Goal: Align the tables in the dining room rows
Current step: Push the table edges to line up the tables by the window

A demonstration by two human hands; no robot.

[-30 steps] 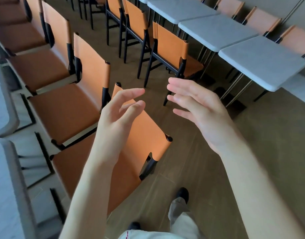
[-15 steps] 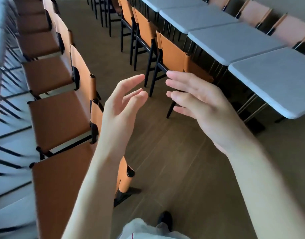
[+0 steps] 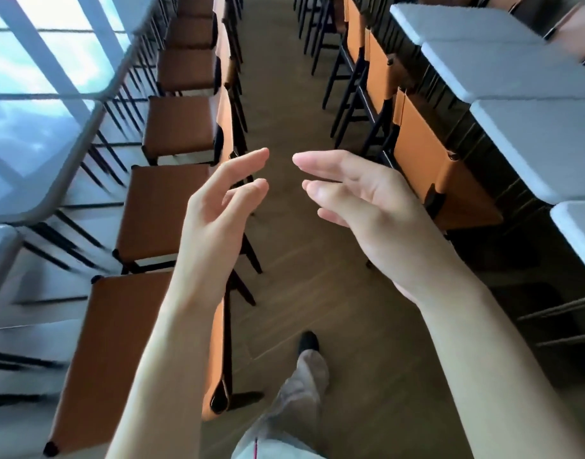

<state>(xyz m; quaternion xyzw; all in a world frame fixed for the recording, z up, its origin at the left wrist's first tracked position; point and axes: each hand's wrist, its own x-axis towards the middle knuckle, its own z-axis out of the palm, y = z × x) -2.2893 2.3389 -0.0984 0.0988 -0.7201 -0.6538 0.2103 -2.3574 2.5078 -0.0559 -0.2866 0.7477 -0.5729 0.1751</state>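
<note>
I'm looking down an aisle: left hand and right hand raised over the wooden floor, fingers loose and spread, palms facing each other, holding nothing. Tables run in a row along the right, more tables on the left, with orange chairs tucked beside both rows.

left of the left hand fingers, the tables smear with motion blur and run off the frame edge; their legs streak. right of the right hand fingers, the grey tables are cut by the edge. below the fingers, the left forearm hides part of the nearest chair back. the trouser leg is cut at the bottom.
</note>
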